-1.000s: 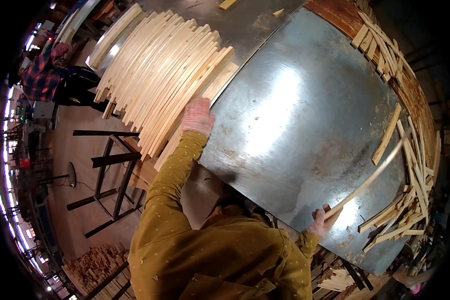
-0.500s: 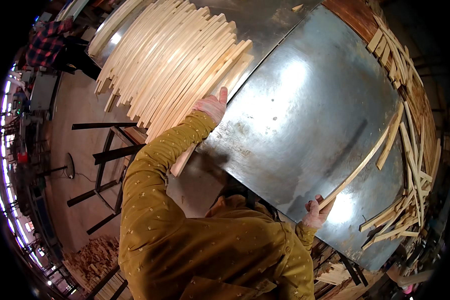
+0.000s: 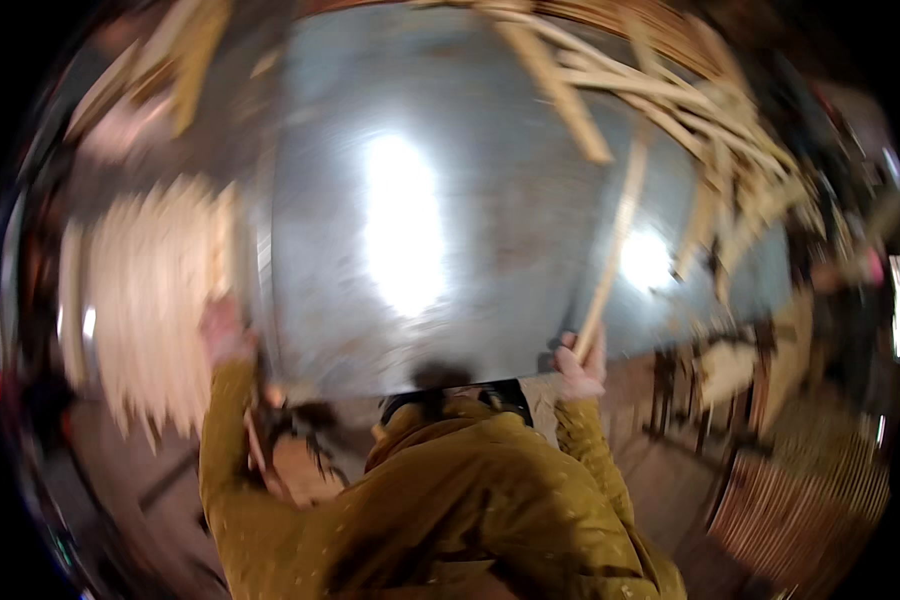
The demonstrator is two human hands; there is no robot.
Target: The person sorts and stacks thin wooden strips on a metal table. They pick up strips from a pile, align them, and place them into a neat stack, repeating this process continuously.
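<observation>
The picture is heavily blurred. My right hand (image 3: 580, 362) is closed around the near end of a long thin wooden strip (image 3: 615, 240), which lies slanting up over the shiny metal table top (image 3: 410, 220). My left hand (image 3: 225, 330) is raised at the table's left edge, beside a stack of pale wooden slats (image 3: 140, 290). Whether it touches or grips the slats is lost in the blur. My mustard-coloured sleeves fill the lower middle.
A loose heap of thin wooden strips (image 3: 710, 130) lies along the far right rim of the table. More wood pieces (image 3: 730, 370) show below the table on the right. Dark floor and frames sit at the lower left.
The view has swung sharply, so the table now lies straight ahead and all is blurred. My right hand still holds the strip. My left hand has dropped to the table's left edge.
</observation>
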